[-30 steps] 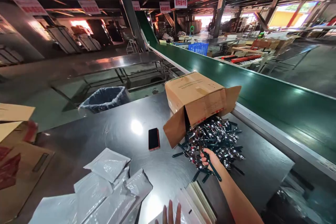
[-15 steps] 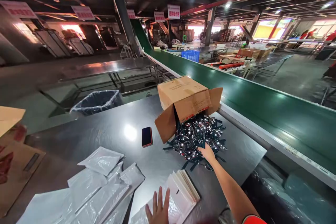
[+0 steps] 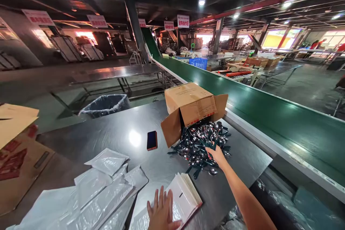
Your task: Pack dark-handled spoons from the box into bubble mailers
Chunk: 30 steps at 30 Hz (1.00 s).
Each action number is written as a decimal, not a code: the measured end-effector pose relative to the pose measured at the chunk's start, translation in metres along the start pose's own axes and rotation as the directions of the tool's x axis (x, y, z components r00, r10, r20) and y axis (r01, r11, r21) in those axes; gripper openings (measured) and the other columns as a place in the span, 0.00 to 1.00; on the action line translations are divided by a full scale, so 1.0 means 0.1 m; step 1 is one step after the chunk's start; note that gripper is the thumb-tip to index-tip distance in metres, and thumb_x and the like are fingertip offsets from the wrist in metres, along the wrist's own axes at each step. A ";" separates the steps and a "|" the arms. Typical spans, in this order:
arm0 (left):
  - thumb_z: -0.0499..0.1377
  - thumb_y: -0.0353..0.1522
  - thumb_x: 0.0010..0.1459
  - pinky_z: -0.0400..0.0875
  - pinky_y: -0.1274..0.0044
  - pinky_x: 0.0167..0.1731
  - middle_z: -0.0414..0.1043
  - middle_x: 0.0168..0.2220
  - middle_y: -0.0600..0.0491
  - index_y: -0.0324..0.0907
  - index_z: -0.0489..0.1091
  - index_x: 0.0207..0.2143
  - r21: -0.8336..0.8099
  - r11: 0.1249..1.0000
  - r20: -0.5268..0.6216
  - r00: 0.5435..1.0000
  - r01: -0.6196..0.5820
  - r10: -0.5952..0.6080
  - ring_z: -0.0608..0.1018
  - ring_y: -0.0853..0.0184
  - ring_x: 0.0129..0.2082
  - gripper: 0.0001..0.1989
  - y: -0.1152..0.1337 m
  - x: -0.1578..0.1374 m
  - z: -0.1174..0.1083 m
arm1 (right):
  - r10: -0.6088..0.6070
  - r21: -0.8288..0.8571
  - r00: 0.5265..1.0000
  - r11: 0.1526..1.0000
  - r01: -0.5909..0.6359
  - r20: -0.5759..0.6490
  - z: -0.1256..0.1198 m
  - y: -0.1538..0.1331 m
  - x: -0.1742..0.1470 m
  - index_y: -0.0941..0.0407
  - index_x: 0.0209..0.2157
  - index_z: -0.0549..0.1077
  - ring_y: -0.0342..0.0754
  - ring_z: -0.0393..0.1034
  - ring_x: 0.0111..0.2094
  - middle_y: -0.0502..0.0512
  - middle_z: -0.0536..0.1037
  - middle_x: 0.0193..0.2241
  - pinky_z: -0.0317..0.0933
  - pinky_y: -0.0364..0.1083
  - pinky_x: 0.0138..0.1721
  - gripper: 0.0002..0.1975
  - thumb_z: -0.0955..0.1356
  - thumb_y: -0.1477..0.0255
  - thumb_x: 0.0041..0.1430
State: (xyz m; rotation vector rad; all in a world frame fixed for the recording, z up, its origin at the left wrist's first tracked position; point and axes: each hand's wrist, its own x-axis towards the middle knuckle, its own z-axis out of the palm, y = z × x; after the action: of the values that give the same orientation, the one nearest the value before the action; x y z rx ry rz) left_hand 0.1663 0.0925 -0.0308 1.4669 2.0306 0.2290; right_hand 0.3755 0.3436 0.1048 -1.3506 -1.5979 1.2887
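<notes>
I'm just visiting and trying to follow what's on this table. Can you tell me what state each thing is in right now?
Cardboard box: tipped on its side, flaps open.
Spoons: spilled from the box in a loose heap.
Right hand: reaching into the heap, fingers on a dark handle.
Left hand: flat on the stack of envelopes.
Phone: lying flat, screen dark.
Plastic bags: empty, scattered.
Bin: lined, open.

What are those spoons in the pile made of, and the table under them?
Spoons: the bowls look like polished metal, mirror-bright with sharp glints; the dark green handles look matte, possibly plastic. Table: probably brushed steel, grey, with soft reflections of the ceiling lamps.
</notes>
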 end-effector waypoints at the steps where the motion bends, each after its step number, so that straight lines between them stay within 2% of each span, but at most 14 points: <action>1: 0.62 0.55 0.45 0.32 0.43 0.65 0.32 0.73 0.35 0.37 0.52 0.69 -0.089 0.996 -0.052 0.999 -0.009 0.004 0.34 0.41 0.72 0.54 0.03 0.01 -0.06 | -0.016 0.030 0.999 0.999 0.015 0.045 0.02 -0.06 -0.09 0.53 0.32 0.67 0.44 0.61 0.18 0.42 0.66 0.16 0.58 0.43 0.20 0.14 0.71 0.61 0.48; 3: 0.60 0.54 0.48 0.39 0.49 0.67 0.36 0.74 0.34 0.36 0.56 0.68 -0.404 0.911 -0.172 0.985 -0.085 0.016 0.41 0.43 0.73 0.51 0.12 0.07 -0.21 | -0.045 0.072 0.990 0.997 0.036 0.137 0.10 -0.17 -0.30 0.53 0.31 0.67 0.43 0.60 0.17 0.42 0.66 0.15 0.57 0.43 0.19 0.15 0.71 0.60 0.48; 4: 0.60 0.55 0.49 0.45 0.53 0.68 0.38 0.73 0.33 0.36 0.56 0.67 -0.599 0.788 -0.224 0.975 -0.142 0.005 0.46 0.44 0.72 0.50 0.18 0.10 -0.31 | -0.055 0.090 0.981 0.995 0.038 0.188 0.16 -0.21 -0.41 0.54 0.31 0.67 0.42 0.59 0.17 0.42 0.67 0.15 0.57 0.42 0.19 0.15 0.72 0.60 0.48; 6: 0.64 0.55 0.46 0.60 0.57 0.63 0.44 0.72 0.34 0.43 0.53 0.67 -0.918 0.354 -0.223 0.971 -0.178 -0.088 0.62 0.45 0.67 0.51 0.32 0.16 -0.56 | -0.063 0.131 0.953 0.991 0.025 0.297 0.31 -0.26 -0.64 0.55 0.34 0.68 0.41 0.59 0.17 0.42 0.67 0.16 0.56 0.42 0.19 0.16 0.72 0.60 0.48; 8: 0.69 0.49 0.46 0.70 0.60 0.55 0.52 0.69 0.39 0.50 0.50 0.66 -0.974 -0.149 -0.136 0.967 -0.170 -0.215 0.72 0.50 0.59 0.50 0.46 0.20 -0.84 | -0.069 0.179 0.916 0.984 -0.003 0.394 0.48 -0.28 -0.85 0.55 0.36 0.69 0.40 0.58 0.17 0.41 0.66 0.16 0.55 0.41 0.19 0.17 0.73 0.60 0.48; 9: 0.70 0.46 0.47 0.72 0.59 0.51 0.56 0.67 0.43 0.55 0.52 0.63 -0.935 -0.323 -0.077 0.975 -0.143 -0.208 0.75 0.54 0.54 0.46 0.51 0.20 -0.97 | -0.079 0.196 0.898 0.981 -0.008 0.433 0.57 -0.28 -0.94 0.55 0.37 0.70 0.40 0.57 0.17 0.42 0.66 0.17 0.54 0.41 0.19 0.18 0.73 0.60 0.48; 11: 0.68 0.44 0.52 0.75 0.60 0.44 0.68 0.56 0.47 0.51 0.61 0.56 -0.901 -0.421 -0.030 0.984 -0.103 -0.178 0.78 0.59 0.45 0.32 0.58 0.18 -1.16 | -0.107 0.205 0.870 0.979 0.007 0.481 0.74 -0.26 -1.10 0.56 0.37 0.71 0.40 0.58 0.20 0.44 0.68 0.21 0.55 0.41 0.21 0.19 0.74 0.60 0.47; 14: 0.64 0.44 0.57 0.75 0.62 0.42 0.74 0.40 0.51 0.44 0.69 0.43 -0.893 -0.446 0.012 0.990 -0.053 -0.142 0.78 0.63 0.37 0.17 0.54 0.06 -1.21 | -0.121 0.175 0.856 0.984 0.036 0.502 0.91 -0.22 -1.25 0.56 0.37 0.72 0.41 0.58 0.23 0.46 0.70 0.25 0.57 0.42 0.24 0.19 0.75 0.59 0.47; 18: 0.70 0.36 0.48 0.73 0.62 0.45 0.77 0.39 0.55 0.49 0.70 0.46 -0.847 -0.531 0.020 0.999 -0.004 -0.040 0.78 0.63 0.39 0.22 0.39 -0.17 -1.01 | -0.110 0.180 0.855 0.983 0.020 0.507 0.98 -0.21 -1.31 0.55 0.37 0.72 0.42 0.57 0.22 0.44 0.67 0.22 0.59 0.43 0.26 0.21 0.74 0.55 0.48; 20: 0.71 0.31 0.44 0.73 0.62 0.47 0.79 0.38 0.52 0.45 0.71 0.46 -0.823 -0.554 0.074 0.991 0.126 0.116 0.80 0.60 0.40 0.25 0.37 -0.25 -0.92 | -0.152 0.206 0.857 0.977 0.054 0.492 0.97 -0.25 -1.33 0.55 0.38 0.73 0.45 0.62 0.26 0.47 0.70 0.24 0.64 0.45 0.30 0.22 0.74 0.54 0.48; 23: 0.66 0.33 0.51 0.75 0.62 0.44 0.80 0.35 0.41 0.34 0.73 0.40 -0.804 -0.501 0.221 0.943 0.320 0.248 0.82 0.55 0.36 0.15 0.44 -0.25 -0.88 | -0.188 0.231 0.849 0.970 0.080 0.494 0.96 -0.37 -1.40 0.54 0.39 0.75 0.51 0.70 0.37 0.52 0.77 0.33 0.68 0.49 0.43 0.23 0.75 0.53 0.47; 25: 0.60 0.33 0.58 0.77 0.63 0.40 0.80 0.34 0.40 0.32 0.73 0.38 -0.797 -0.514 0.240 0.947 0.317 0.212 0.82 0.57 0.32 0.11 0.51 -0.20 -0.91 | -0.167 0.218 0.821 0.975 0.052 0.547 0.97 -0.42 -1.46 0.53 0.41 0.76 0.53 0.72 0.39 0.53 0.79 0.36 0.68 0.51 0.45 0.25 0.75 0.51 0.47; 27: 0.57 0.28 0.60 0.77 0.67 0.38 0.80 0.30 0.47 0.35 0.73 0.37 -0.793 -0.566 0.199 0.974 0.226 0.110 0.81 0.63 0.28 0.06 0.56 -0.12 -0.96 | -0.130 0.185 0.794 0.982 0.023 0.594 0.97 -0.43 -1.54 0.53 0.44 0.76 0.55 0.73 0.38 0.54 0.79 0.36 0.69 0.53 0.45 0.28 0.74 0.49 0.47; 30: 0.54 0.19 0.58 0.75 0.75 0.33 0.74 0.22 0.54 0.36 0.72 0.33 -0.783 -0.617 0.162 0.984 0.083 -0.074 0.77 0.69 0.23 0.09 0.55 -0.03 -1.07 | -0.116 0.164 0.803 0.986 0.023 0.585 0.97 -0.39 -1.63 0.53 0.48 0.75 0.57 0.73 0.45 0.57 0.80 0.42 0.67 0.55 0.51 0.32 0.74 0.48 0.47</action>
State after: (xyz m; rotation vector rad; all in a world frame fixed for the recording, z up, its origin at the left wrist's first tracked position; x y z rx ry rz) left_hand 0.1500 0.1323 0.0813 -0.2306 0.7006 1.5874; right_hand 0.3130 0.1618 0.1301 -0.8138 -1.8801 1.8686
